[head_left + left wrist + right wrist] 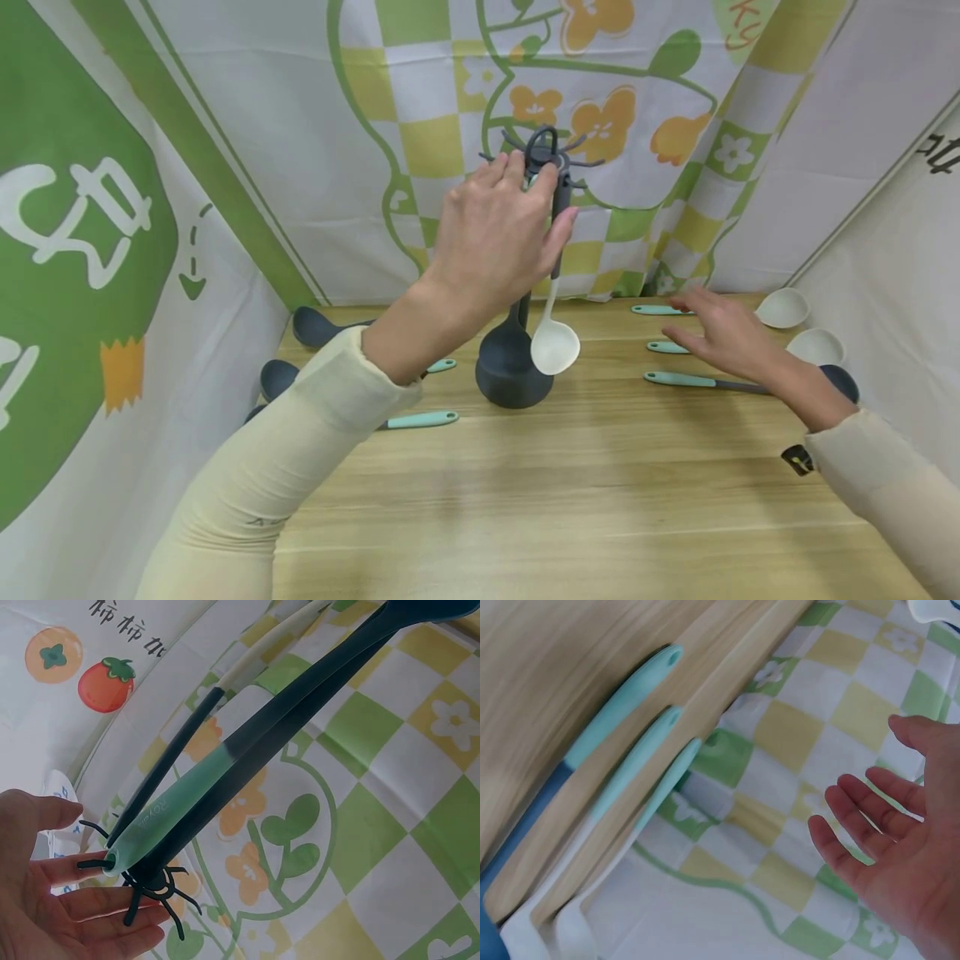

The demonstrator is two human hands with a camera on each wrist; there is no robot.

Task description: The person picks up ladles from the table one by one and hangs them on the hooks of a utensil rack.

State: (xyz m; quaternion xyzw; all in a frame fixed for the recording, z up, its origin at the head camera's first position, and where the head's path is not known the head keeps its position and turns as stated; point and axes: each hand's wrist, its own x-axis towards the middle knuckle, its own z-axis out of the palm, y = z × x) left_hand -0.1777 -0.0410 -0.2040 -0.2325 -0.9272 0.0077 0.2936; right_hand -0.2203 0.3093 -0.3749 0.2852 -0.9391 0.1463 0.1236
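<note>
My left hand [495,221] is at the top of a dark utensil stand [545,154] with several hooks. In the left wrist view, its fingers are spread loosely around the hooks, near the hole end of a mint-handled dark ladle [180,802] that hangs from one hook. A white ladle [556,346] with a dark upper handle hangs beside it. My right hand [723,333], loosely extended and holding nothing, is above the utensils on the right. In the right wrist view, mint-handled utensils lie side by side: one dark blue [622,709] and two white.
On the left of the wooden table [525,517] lie several dark ladles [315,327], partly behind my left sleeve; one mint handle [423,419] sticks out. A patterned curtain [420,100] hangs close behind the stand. White cloth walls flank both sides.
</note>
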